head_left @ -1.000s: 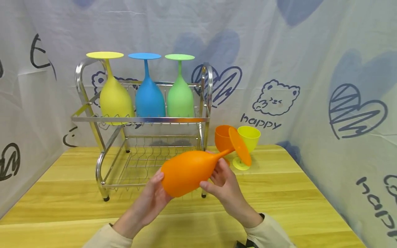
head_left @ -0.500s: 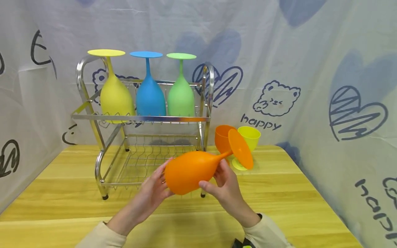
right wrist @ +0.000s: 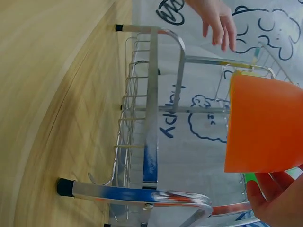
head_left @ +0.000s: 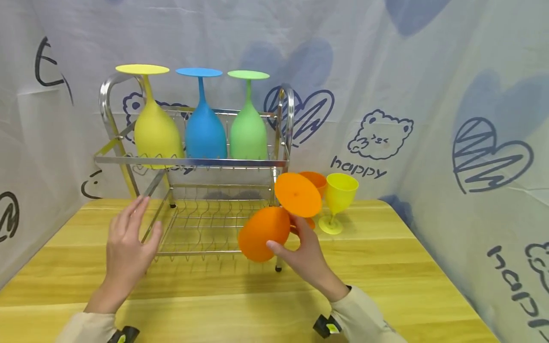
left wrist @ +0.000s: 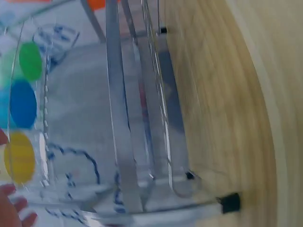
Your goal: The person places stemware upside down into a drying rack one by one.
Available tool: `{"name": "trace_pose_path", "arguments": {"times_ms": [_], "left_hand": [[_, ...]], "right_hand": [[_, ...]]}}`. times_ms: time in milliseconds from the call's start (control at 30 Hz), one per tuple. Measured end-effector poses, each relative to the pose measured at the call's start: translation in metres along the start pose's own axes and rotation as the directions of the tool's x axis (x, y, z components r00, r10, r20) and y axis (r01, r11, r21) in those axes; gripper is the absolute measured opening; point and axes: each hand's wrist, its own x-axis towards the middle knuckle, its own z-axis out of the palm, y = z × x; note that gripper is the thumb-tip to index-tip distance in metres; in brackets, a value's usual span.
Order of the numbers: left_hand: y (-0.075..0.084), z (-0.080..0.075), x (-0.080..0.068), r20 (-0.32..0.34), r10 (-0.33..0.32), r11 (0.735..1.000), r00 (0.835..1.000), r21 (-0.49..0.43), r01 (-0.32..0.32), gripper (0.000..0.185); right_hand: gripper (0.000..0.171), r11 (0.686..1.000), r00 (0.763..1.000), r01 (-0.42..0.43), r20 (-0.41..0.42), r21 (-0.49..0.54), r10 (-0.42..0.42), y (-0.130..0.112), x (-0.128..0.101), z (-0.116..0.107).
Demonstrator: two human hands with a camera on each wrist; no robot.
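My right hand (head_left: 302, 250) grips an orange goblet (head_left: 265, 233) near the join of bowl and stem, in front of the rack's lower right corner. The goblet tilts, its round base (head_left: 298, 194) up and its bowl pointing down to the left. In the right wrist view the orange bowl (right wrist: 265, 125) fills the right side, with fingers below it. My left hand (head_left: 130, 243) is apart from the goblet, fingers spread, holding nothing, by the left side of the metal dish rack (head_left: 193, 163). Yellow (head_left: 157, 133), blue (head_left: 206, 133) and green (head_left: 249, 131) goblets stand upside down on its top tier.
Wires and wavy dividers fill the rack's lower tier (head_left: 201, 228). An upright yellow goblet (head_left: 340, 193) stands right of the rack, beside another orange goblet (head_left: 316, 180) partly hidden by the held one. Printed cloth (head_left: 364, 57) hangs behind the wooden table (head_left: 386, 276).
My left hand has let go of the orange goblet and moved left. The right hand has turned the goblet, so its base now faces forward and sits higher and further left.
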Motion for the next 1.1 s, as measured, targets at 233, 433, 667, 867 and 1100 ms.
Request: {"name": "trace_pose_path", "arguments": {"times_ms": [233, 433, 667, 867, 1100], "left_hand": [[-0.038, -0.024, 0.003, 0.283, -0.495, 0.851, 0.821, -0.032, 0.524, 0.064], [-0.07, -0.032, 0.0, 0.427, -0.575, 0.716, 0.698, -0.151, 0.682, 0.058], [-0.083, -0.036, -0.003, 0.477, -0.545, 0.594, 0.689, -0.361, 0.719, 0.032], [-0.086, -0.037, -0.004, 0.497, -0.57, 0.533, 0.654, -0.381, 0.755, 0.031], [-0.087, -0.034, -0.006, 0.515, -0.541, 0.388, 0.665, -0.549, 0.741, 0.028]], "right_hand": [[0.064, 0.999, 0.998, -0.04, 0.039, -0.008, 0.04, 0.001, 0.009, 0.013], [0.064, 0.999, 0.996, -0.041, 0.083, -0.001, 0.041, 0.003, 0.018, 0.027], [0.063, 0.996, 0.991, -0.085, 0.108, 0.01, 0.084, 0.007, 0.025, 0.043], [0.062, 0.992, 0.986, -0.126, 0.112, 0.025, 0.123, 0.005, 0.03, 0.059], [0.064, 0.985, 0.98, -0.173, 0.107, 0.014, 0.171, 0.002, 0.04, 0.081]]}}
